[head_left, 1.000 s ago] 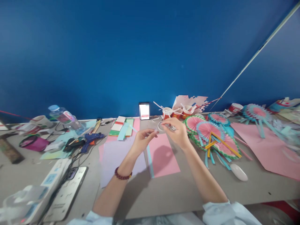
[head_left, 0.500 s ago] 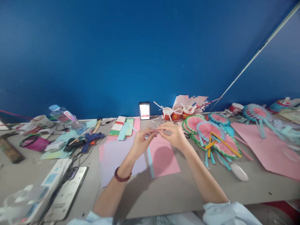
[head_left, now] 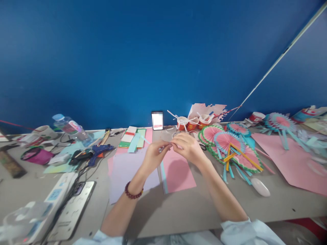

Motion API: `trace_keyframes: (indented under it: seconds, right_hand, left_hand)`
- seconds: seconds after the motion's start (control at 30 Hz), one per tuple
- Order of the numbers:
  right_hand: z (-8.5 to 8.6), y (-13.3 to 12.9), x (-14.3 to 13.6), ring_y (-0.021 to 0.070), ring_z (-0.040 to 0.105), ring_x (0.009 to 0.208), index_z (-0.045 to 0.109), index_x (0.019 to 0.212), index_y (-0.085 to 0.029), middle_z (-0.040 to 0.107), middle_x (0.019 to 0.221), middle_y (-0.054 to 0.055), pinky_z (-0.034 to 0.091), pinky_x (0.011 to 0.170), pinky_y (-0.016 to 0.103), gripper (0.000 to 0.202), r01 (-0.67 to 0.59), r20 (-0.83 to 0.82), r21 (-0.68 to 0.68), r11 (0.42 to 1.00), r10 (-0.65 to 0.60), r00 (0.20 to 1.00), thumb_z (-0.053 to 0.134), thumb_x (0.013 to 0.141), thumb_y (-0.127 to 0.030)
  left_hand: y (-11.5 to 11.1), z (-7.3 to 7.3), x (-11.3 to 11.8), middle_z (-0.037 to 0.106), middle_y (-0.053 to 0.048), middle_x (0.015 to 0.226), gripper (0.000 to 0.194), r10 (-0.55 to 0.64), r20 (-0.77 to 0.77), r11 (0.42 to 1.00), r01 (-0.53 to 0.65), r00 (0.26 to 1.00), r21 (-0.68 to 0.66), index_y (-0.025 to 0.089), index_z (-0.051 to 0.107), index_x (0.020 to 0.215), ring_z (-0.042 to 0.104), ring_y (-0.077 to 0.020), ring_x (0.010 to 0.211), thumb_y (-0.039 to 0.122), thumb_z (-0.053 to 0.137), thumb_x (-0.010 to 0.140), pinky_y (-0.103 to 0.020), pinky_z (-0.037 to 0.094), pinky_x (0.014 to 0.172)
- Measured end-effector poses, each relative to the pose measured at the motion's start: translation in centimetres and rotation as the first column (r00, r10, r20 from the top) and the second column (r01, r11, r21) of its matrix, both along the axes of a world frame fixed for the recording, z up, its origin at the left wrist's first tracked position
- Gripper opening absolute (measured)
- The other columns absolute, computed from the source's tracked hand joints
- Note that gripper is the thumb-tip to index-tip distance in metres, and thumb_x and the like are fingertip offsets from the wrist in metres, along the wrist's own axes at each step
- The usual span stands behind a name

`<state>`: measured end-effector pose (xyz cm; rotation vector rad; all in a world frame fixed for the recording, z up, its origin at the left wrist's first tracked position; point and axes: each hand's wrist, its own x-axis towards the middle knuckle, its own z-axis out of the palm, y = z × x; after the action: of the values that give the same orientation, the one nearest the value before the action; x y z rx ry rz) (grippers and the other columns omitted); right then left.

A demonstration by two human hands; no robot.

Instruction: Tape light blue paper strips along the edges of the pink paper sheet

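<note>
My left hand (head_left: 154, 153) and my right hand (head_left: 187, 146) meet at the fingertips above the far part of the papers. Both are pinched closed around something small, too hidden to name. A lilac sheet (head_left: 125, 173) lies under my left hand and wrist. Below my right hand is a pink sheet (head_left: 180, 172) with a light blue strip (head_left: 164, 177) along its left edge. Just beyond my left hand, light blue paper pieces (head_left: 134, 143) rest on green and white ones.
A lit phone (head_left: 157, 121) stands against the blue wall. Right are paper cups (head_left: 182, 123), folded paper fans (head_left: 230, 144) and a white oval object (head_left: 260, 187). Left are a blue glue gun (head_left: 98, 153), a bottle (head_left: 73, 128), a power strip (head_left: 55, 197) and another phone (head_left: 73, 211).
My right hand's fingers have curled slightly more and tilted at the pinch. My left hand stays nearly in place.
</note>
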<state>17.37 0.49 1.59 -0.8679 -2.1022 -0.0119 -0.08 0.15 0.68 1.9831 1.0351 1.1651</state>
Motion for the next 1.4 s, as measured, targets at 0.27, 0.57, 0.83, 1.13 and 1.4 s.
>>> trace_keyframes:
  seconds: [0.27, 0.57, 0.83, 1.13, 1.4]
  right_hand:
    - [-0.5, 0.4, 0.2, 0.0187, 0.061, 0.083, 0.069, 0.085, -0.021, 0.069, 0.084, 0.005, 0.049, 0.078, 0.034, 0.016, -0.058, -0.133, -0.107, 0.993, 0.044, 0.990, 0.053, 0.085, -0.017]
    - [-0.2, 0.2, 0.1, 0.0198, 0.061, 0.082, 0.068, 0.079, -0.020, 0.070, 0.080, 0.006, 0.047, 0.077, 0.034, 0.019, -0.006, 0.024, -0.007, 1.000, 0.006, 1.000, 0.051, 0.084, -0.013]
    - [-0.4, 0.3, 0.3, 0.0184, 0.061, 0.083, 0.068, 0.082, -0.020, 0.070, 0.084, 0.006, 0.048, 0.077, 0.032, 0.016, -0.053, -0.075, -0.089, 0.995, 0.047, 0.996, 0.054, 0.085, -0.014]
    - [-0.3, 0.2, 0.1, 0.0199, 0.060, 0.080, 0.068, 0.081, -0.018, 0.069, 0.080, 0.007, 0.047, 0.073, 0.033, 0.019, -0.005, 0.059, -0.002, 1.000, 0.005, 0.998, 0.050, 0.085, -0.014]
    - [-0.5, 0.2, -0.6, 0.0183, 0.059, 0.080, 0.063, 0.073, -0.020, 0.067, 0.079, 0.005, 0.046, 0.075, 0.031, 0.017, 0.039, -0.062, -0.028, 0.999, -0.040, 0.997, 0.051, 0.081, -0.010]
  left_hand:
    - [0.0, 0.1, 0.0, 0.069, -0.004, 0.078, 0.020, 0.003, 0.019, 0.998, -0.002, 1.000, -0.063, 0.020, 0.070, 0.084, 0.062, -0.0161, 0.075, 0.032, 0.053, 0.086, -0.025, 0.046, 0.067]
    - [0.1, -0.2, 0.0, 0.068, -0.004, 0.077, 0.020, 0.015, -0.049, 0.999, -0.016, 0.999, -0.033, 0.021, 0.069, 0.083, 0.060, -0.0153, 0.072, 0.031, 0.052, 0.087, -0.025, 0.045, 0.066]
    - [0.0, -0.2, 0.1, 0.069, -0.003, 0.077, 0.019, 0.019, -0.013, 0.998, -0.020, 1.000, -0.059, 0.021, 0.070, 0.084, 0.061, -0.0157, 0.073, 0.030, 0.054, 0.086, -0.024, 0.045, 0.065]
    - [0.1, -0.4, 0.0, 0.070, -0.003, 0.078, 0.017, 0.039, -0.043, 0.998, -0.041, 0.998, -0.047, 0.020, 0.070, 0.083, 0.061, -0.0148, 0.071, 0.025, 0.054, 0.085, -0.024, 0.044, 0.064]
    - [0.0, -0.2, 0.2, 0.069, -0.002, 0.076, 0.017, 0.033, -0.041, 0.998, -0.035, 0.999, -0.043, 0.019, 0.070, 0.082, 0.061, -0.0137, 0.070, 0.021, 0.053, 0.085, -0.023, 0.045, 0.065]
